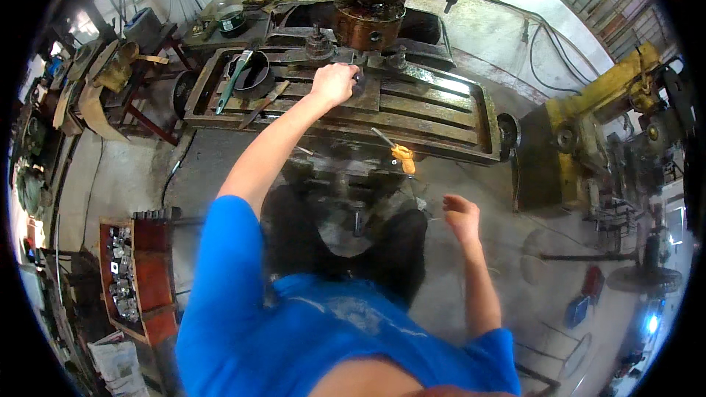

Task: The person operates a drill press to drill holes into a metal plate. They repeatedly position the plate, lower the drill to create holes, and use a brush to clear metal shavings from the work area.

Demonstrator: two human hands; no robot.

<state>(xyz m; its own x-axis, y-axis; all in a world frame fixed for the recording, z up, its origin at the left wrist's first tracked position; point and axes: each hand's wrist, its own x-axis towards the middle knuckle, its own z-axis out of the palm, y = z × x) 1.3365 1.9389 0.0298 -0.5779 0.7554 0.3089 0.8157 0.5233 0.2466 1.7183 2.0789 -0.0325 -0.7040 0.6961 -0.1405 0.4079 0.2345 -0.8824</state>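
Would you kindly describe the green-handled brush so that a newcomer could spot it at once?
Find the long, slotted, grey-brown metal machine table before the person. Near its left end sits a dark, round, open container, with the green-handled brush lying across its left side. That green handle distinguishes it from the flat brown stick on the container's right.

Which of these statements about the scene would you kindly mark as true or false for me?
1. The left hand is over the slotted metal table. True.
2. The right hand grips the green-handled brush. False: it is well apart from the brush.
3. The orange-handled tool is right of the left hand in the picture. True.
4. The box of metal parts is at the picture's right. False: it is at the lower left.
5. The brush overlaps the dark round container in this view. True.
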